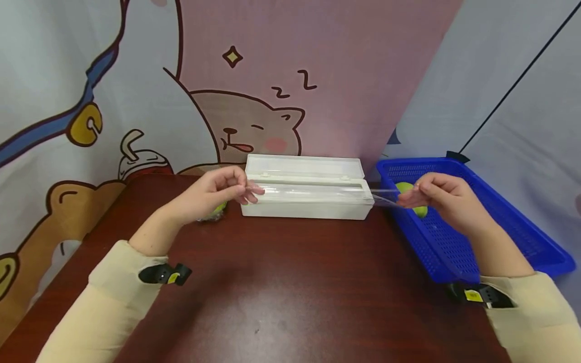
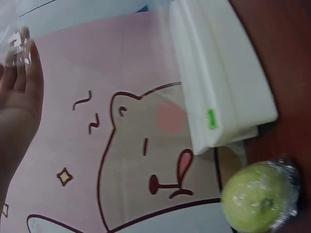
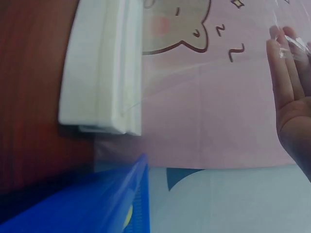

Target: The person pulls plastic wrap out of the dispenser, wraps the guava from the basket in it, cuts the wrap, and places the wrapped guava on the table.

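A thin sheet of clear cling film stretches between the two hands, in front of a white cling film dispenser box with its lid up. My left hand pinches the film's left end between thumb and fingers. At the other end my right hand pinches it the same way, near the blue basket's edge. Below the left hand, a round green fruit wrapped in film lies on the table beside the box; the hand partly hides it in the head view.
A blue plastic basket stands right of the box, with a green fruit in it behind the right hand. The dark red-brown table extends toward me. A cartoon-printed cloth hangs close behind the box.
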Available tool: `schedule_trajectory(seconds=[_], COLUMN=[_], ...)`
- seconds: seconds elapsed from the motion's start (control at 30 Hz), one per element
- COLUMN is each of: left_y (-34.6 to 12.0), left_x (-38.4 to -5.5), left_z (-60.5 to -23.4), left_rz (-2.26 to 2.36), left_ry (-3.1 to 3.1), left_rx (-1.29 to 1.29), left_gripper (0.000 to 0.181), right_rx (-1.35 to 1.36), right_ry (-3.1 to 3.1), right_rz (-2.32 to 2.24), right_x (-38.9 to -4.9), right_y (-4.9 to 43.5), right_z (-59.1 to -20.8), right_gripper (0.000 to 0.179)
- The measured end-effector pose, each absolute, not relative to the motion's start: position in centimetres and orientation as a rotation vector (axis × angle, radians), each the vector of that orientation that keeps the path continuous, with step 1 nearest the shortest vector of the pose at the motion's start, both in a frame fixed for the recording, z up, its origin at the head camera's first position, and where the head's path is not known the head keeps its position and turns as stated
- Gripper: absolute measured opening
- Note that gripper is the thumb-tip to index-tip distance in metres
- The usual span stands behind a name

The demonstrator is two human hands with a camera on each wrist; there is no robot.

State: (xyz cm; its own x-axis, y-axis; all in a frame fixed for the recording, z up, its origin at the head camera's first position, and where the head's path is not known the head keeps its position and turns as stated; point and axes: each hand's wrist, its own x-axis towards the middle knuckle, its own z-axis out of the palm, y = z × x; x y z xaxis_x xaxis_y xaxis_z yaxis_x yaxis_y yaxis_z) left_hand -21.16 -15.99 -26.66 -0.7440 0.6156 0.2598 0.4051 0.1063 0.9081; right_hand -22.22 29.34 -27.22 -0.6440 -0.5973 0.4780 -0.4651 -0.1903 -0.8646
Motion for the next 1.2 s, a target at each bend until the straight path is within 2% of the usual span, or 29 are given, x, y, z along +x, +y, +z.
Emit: schedule_trajectory(seconds=[0.2, 0.47, 0.77, 1.03, 1.2], left_y=[-16.6, -16.2, -15.6, -15.2, -14.8], left_x=[-20.5, -19.8, -19.5, -19.9, -19.8], left_z=[-28.3, -30.9, -34.1, -36.9, -38.0], left_rz=[1.461, 1.249, 1.093, 1.037, 1.018], left_ry=[2.043, 1.924, 1.835, 1.784, 1.779], left_rx=[1.015, 0.994, 0.948, 0.967, 0.933], left_gripper=[0.019, 0.017, 0.018, 0.014, 0.014], right_rx=[-1.231, -1.175, -1.083, -1.248, -1.247], right_ry=[2.131, 2.262, 2.231, 2.413, 2.541], right_rz=[-1.621, -1.063, -0.964, -0.767, -0.607], right_x=[-20.5, -18.9, -18.0, -17.5, -17.2], right_y=[29.5, 28.1, 27.2, 26.5, 26.1], right_z=[-28.2, -29.8, -33.0, -36.3, -37.5], right_gripper=[0.035, 0.023, 0.015, 0.013, 0.011])
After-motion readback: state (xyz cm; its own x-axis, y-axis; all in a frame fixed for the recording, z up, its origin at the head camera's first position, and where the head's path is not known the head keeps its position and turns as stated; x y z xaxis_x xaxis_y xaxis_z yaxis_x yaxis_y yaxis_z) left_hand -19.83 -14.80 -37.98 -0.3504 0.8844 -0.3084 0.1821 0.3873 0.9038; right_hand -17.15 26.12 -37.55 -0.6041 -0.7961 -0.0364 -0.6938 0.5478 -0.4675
